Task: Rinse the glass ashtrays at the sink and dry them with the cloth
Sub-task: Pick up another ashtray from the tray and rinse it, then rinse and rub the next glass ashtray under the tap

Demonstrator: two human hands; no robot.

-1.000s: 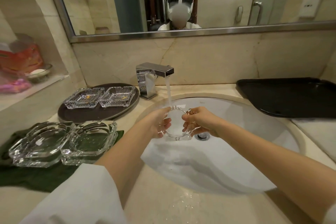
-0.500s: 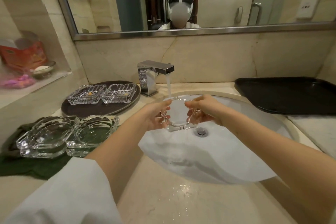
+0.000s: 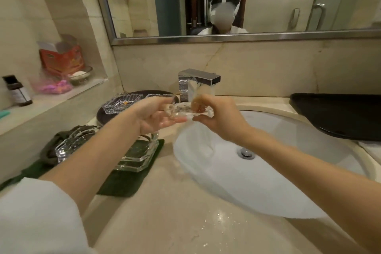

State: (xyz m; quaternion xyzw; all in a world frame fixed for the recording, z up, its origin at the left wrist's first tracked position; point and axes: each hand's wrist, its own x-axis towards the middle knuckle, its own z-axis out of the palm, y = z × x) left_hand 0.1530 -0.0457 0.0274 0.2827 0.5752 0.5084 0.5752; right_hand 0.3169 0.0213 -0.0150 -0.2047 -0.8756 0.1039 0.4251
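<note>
While water runs from the faucet [image 3: 199, 86], both hands hold one glass ashtray [image 3: 188, 112] over the back-left rim of the sink [image 3: 288, 181].

The left hand [image 3: 153, 116] cups the ashtray from below with its fingers nearly straight, and the right hand [image 3: 218, 118] pinches its right edge. Two large ashtrays [image 3: 132, 154] sit on a dark green cloth [image 3: 121, 181] at the left of the marble bench [image 3: 165, 222]; two ribbed ones [image 3: 121, 103] rest on a round dark tray [image 3: 103, 114] behind them. A black tray [image 3: 340, 115] fills the right rear corner. Droplets fleck the bare front edge. Above the bench hangs a mirror [image 3: 268, 36], and a wall shelf [image 3: 51, 99] at left carries small items.
</note>
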